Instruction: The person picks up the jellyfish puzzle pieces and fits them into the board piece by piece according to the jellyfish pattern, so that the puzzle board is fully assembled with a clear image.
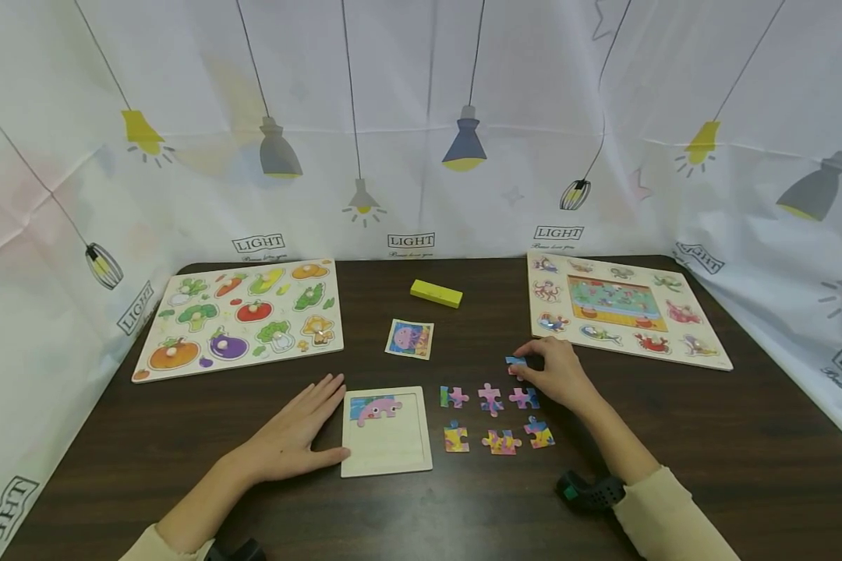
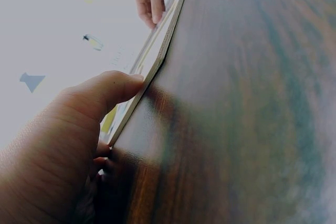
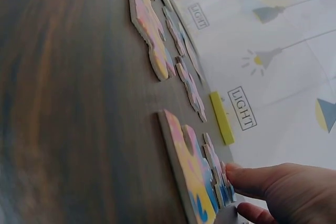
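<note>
My left hand (image 1: 288, 436) lies flat on the table, thumb on the left edge of a square wooden puzzle tray (image 1: 386, 458) and fingertips near its upper left corner. A joined pink and blue puzzle section (image 1: 375, 409) fills the tray's upper left. To the tray's right, several loose jigsaw pieces lie in two rows, among them a yellow and pink piece (image 1: 501, 442) and a pink piece (image 1: 490, 400). Above the rows, my right hand (image 1: 553, 374) pinches a small blue and red puzzle piece (image 1: 513, 361) between thumb and fingers. In the right wrist view, nearer pieces partly hide that fingertip contact.
Behind the tray lie a small picture card (image 1: 410, 340) and a yellow block (image 1: 436, 294). A vegetable puzzle board (image 1: 252, 351) is at the back left, a sea-animal board (image 1: 631, 269) at the back right. A lamp-print curtain (image 1: 407, 195) hangs behind the dark table (image 1: 491, 514).
</note>
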Tool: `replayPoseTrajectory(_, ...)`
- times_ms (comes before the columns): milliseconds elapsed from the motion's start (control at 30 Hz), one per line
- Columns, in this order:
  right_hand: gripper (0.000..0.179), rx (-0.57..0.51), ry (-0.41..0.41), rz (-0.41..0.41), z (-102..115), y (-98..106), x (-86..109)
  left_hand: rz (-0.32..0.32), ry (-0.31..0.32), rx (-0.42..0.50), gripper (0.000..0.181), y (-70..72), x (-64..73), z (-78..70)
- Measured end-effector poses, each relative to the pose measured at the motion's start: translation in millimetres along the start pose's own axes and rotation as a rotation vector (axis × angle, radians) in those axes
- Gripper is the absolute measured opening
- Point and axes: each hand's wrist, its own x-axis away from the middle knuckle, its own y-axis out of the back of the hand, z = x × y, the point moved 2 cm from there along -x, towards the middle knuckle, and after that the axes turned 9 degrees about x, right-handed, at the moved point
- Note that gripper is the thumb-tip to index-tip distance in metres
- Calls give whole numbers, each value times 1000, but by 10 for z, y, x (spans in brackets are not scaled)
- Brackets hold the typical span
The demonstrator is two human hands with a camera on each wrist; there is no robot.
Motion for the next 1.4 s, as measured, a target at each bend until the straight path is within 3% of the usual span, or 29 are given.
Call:
replayPoseTrajectory(300,30,16,-34,16,-10,8,35,10,-10,-4,90,-15,-21,-1)
replayPoseTrajectory(700,24,-14,33,-35,-3,-15,26,-6,-29,-4,88,-30,-25,0)
replayPoseTrajectory(1100,28,-33,-60,18,31,-13,35,-1,-17,5,90,-36,-14,15)
replayPoseTrajectory(1400,20,-30,-39,-40,97,-10,9,-12,-35,-14,89,-15,-5,10)
